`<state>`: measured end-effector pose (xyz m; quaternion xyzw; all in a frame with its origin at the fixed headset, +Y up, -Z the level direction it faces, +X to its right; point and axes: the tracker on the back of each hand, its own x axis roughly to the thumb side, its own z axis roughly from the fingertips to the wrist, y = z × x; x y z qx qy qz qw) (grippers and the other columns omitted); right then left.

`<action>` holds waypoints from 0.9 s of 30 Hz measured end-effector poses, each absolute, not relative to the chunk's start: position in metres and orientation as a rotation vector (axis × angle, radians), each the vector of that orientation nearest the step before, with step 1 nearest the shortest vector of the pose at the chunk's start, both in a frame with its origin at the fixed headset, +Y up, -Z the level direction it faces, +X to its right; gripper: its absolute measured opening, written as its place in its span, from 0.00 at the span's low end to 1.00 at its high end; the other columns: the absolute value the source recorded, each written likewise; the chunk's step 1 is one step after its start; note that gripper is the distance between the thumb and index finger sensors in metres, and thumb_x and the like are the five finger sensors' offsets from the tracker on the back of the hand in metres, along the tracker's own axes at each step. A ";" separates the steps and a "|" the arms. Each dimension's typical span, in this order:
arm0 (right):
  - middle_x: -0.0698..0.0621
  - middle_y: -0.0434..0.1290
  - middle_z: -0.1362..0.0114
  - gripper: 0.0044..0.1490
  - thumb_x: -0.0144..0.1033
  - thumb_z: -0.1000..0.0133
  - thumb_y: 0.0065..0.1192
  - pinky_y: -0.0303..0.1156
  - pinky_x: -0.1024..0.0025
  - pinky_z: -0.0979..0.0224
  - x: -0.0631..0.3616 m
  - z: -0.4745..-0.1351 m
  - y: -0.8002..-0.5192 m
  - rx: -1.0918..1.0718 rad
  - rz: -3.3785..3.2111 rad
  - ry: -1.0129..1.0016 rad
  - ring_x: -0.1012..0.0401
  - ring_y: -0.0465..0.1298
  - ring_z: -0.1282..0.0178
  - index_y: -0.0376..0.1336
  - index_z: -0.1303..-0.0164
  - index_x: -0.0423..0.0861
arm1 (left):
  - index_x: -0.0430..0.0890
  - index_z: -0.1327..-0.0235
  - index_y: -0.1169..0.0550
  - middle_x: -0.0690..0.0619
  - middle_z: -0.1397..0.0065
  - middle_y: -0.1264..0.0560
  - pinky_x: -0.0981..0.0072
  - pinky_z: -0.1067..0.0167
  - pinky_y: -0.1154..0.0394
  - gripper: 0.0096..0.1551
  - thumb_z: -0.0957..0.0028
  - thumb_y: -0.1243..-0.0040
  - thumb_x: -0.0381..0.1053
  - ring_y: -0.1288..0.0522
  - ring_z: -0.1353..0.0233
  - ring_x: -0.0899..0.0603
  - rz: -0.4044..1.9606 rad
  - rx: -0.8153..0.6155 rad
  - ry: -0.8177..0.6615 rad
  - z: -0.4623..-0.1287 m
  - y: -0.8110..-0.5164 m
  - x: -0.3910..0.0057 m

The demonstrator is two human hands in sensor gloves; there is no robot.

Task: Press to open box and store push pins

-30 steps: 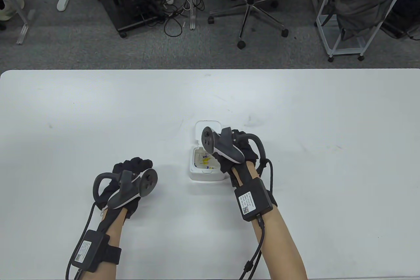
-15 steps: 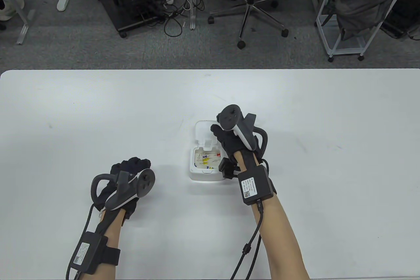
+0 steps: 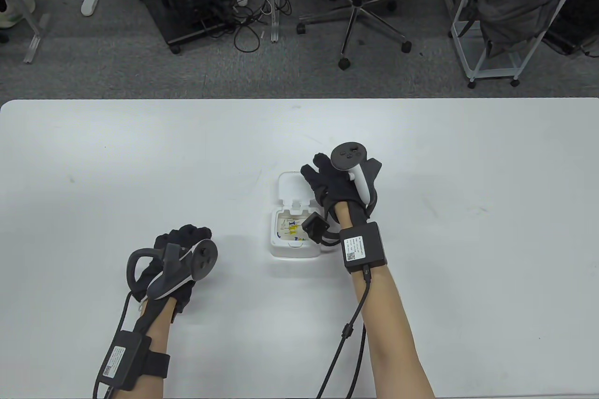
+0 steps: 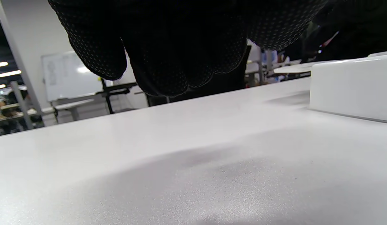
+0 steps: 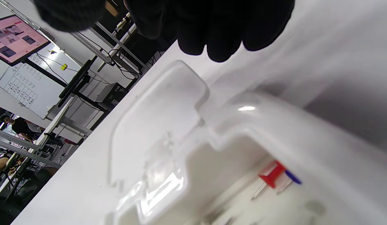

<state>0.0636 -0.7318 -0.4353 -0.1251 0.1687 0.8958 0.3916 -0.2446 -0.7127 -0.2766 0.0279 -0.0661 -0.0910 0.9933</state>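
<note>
Box of white plastic, just below centre of the table view on the counter, lid hinged open and lying flat toward the top of the frame. Push pins inside: yellow, blue, 1 red clear in the right wrist view. None seen loose on the counter.

Right hand above the lid's right edge, fingers loosely extended, nothing held; whether touching the lid, cannot tell. Left hand resting lower left, well apart from the box, fingers loosely curled over the counter, nothing in its grip.

Likely light and stiff, thin-walled, smooth enough to skid on the counter if pushed sideways. Lid hinge probably the weak spot. Best taken at the lid's far edge with fingertips, swung over and pressed straight down until latched, base steadied by the idle hand. Pins small, sharp, prone to scatter if the box tips.
</note>
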 end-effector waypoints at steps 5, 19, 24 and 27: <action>0.40 0.57 0.13 0.46 0.60 0.49 0.48 0.59 0.39 0.17 0.060 -0.439 -0.740 -0.318 2.238 0.461 0.40 0.62 0.17 0.47 0.20 0.54 | 0.57 0.32 0.25 0.56 0.27 0.23 0.47 0.28 0.24 0.28 0.44 0.48 0.62 0.17 0.35 0.47 -0.180 0.058 -0.125 -0.276 -0.712 -0.246; 0.47 0.67 0.20 0.44 0.59 0.49 0.50 0.61 0.40 0.18 0.063 -0.437 -0.738 -0.266 2.121 0.419 0.45 0.69 0.23 0.51 0.22 0.52 | 0.57 0.31 0.25 0.56 0.27 0.23 0.47 0.28 0.24 0.28 0.44 0.48 0.62 0.17 0.35 0.47 -0.185 0.057 -0.125 -0.276 -0.711 -0.247; 0.49 0.70 0.23 0.42 0.59 0.49 0.51 0.62 0.40 0.19 0.066 -0.431 -0.727 -0.190 2.080 0.366 0.48 0.72 0.26 0.54 0.25 0.54 | 0.57 0.32 0.25 0.57 0.28 0.23 0.46 0.27 0.24 0.28 0.44 0.48 0.62 0.17 0.35 0.47 -0.186 0.063 -0.124 -0.276 -0.710 -0.247; 0.50 0.72 0.26 0.36 0.59 0.49 0.51 0.62 0.38 0.21 0.063 -0.424 -0.721 -0.103 2.061 0.335 0.48 0.73 0.28 0.61 0.30 0.56 | 0.57 0.32 0.25 0.57 0.27 0.23 0.44 0.27 0.25 0.27 0.44 0.48 0.62 0.17 0.34 0.48 -0.189 0.075 -0.123 -0.275 -0.709 -0.247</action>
